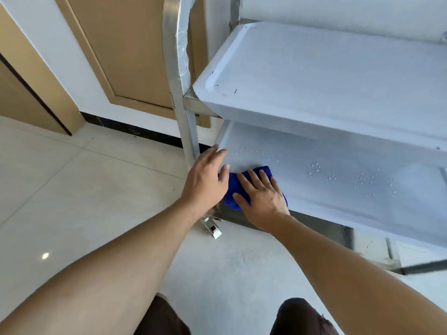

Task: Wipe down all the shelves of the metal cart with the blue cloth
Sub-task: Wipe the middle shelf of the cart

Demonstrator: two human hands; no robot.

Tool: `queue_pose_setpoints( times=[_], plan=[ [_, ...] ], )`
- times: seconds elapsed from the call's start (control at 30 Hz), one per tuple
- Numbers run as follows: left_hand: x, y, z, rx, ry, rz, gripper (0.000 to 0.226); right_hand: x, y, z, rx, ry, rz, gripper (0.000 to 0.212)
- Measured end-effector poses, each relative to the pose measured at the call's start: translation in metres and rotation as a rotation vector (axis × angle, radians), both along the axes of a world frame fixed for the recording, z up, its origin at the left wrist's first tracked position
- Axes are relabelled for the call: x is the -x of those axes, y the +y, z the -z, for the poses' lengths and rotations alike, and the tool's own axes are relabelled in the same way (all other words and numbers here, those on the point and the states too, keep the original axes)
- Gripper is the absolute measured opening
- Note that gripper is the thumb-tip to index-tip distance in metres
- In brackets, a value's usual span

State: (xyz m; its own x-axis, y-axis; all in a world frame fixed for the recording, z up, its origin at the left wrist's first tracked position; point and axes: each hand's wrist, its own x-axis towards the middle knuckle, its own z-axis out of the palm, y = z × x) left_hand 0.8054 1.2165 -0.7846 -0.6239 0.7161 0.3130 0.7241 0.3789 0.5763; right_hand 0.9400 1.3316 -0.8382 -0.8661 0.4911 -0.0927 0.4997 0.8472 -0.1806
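While droplets are sitting on the shelf: 
Right hand (262, 198): lying flat, grip released, pressing crumpled blue cloth (232, 189).
Left hand (208, 177): grip released, resting at middle shelf (338, 180) corner.

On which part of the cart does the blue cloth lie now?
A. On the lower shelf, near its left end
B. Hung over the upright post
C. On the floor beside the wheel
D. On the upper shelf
A: the blue cloth lies flat on the lower shelf near its left end, pressed down by the right hand, with water drops further right.
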Motion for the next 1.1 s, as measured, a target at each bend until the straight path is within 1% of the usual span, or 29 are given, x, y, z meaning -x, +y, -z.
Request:
queue_pose_setpoints(
  times=[0.13, 0.23, 0.33, 0.43, 0.5, 0.67, 0.73, 0.9, 1.0, 1.1],
  plan=[
    [0.016, 0.019, 0.032, -0.014, -0.018, -0.041, 0.044, 0.021, -0.003, 0.018, -0.154, 0.041, 0.076, 0.085],
    [0.02, 0.03, 0.045, -0.03, -0.007, -0.042, 0.043, 0.044, 0.002, 0.018, -0.102, 0.031, 0.165, 0.09],
    [0.024, 0.036, 0.048, -0.045, -0.042, -0.065, 0.042, 0.063, 0.012, 0.017, -0.038, 0.002, 0.224, 0.094],
    [0.028, 0.042, 0.049, -0.047, -0.039, -0.069, 0.042, 0.083, 0.029, 0.017, 0.006, -0.017, 0.26, 0.089],
    [0.029, 0.046, 0.051, -0.059, -0.003, -0.066, 0.042, 0.099, 0.044, 0.016, 0.012, -0.026, 0.281, 0.085],
    [0.038, 0.057, 0.067, -0.102, 0.043, -0.051, 0.044, 0.144, 0.085, 0.015, -0.025, -0.025, 0.301, 0.1],
    [0.045, 0.063, 0.073, -0.052, 0.066, -0.039, 0.047, 0.159, 0.101, 0.017, -0.048, -0.001, 0.314, 0.098],
    [0.053, 0.074, 0.083, 0.18, 0.182, -0.062, 0.054, 0.197, 0.145, 0.021, -0.086, 0.037, 0.328, 0.095],
    [0.049, 0.075, 0.086, 0.254, 0.195, -0.075, 0.059, 0.217, 0.173, 0.02, -0.103, 0.038, 0.348, 0.095],
    [0.051, 0.078, 0.087, 0.305, 0.218, -0.063, 0.059, 0.233, 0.195, 0.02, -0.103, 0.048, 0.383, 0.096]
  ],
)
